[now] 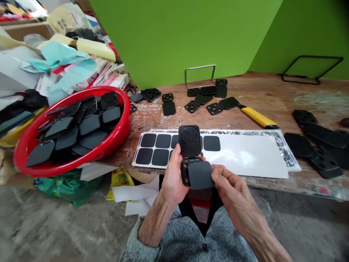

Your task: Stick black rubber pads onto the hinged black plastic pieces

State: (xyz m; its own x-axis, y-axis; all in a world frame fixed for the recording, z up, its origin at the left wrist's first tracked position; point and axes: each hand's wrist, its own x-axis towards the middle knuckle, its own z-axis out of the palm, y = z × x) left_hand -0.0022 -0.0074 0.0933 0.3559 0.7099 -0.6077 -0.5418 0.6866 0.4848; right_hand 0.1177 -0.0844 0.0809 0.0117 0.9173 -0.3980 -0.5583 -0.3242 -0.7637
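Note:
My left hand (174, 178) is closed around a hinged black plastic piece (190, 140), which lies unfolded with its ribbed, grid-patterned half upward. Between the thumb and fingers of my right hand (231, 185) is the edge of a dark square sticker (201, 175). It overlaps the lower, holed half of the hinged piece, offset to the right; whether the two touch I cannot tell. Just behind my hands, a white backing sheet (251, 154) carries several more dark square stickers (160, 157) on its left part, while its right part is bare and glossy.
A red basin (125, 123) full of black pieces stands at left. Loose hinged pieces (169, 108), a yellow-handled tool (259, 117) and a wire stand (200, 67) occupy the wooden table (261, 87). Another pile (317, 142) lies right. A green panel (185, 36) rises behind.

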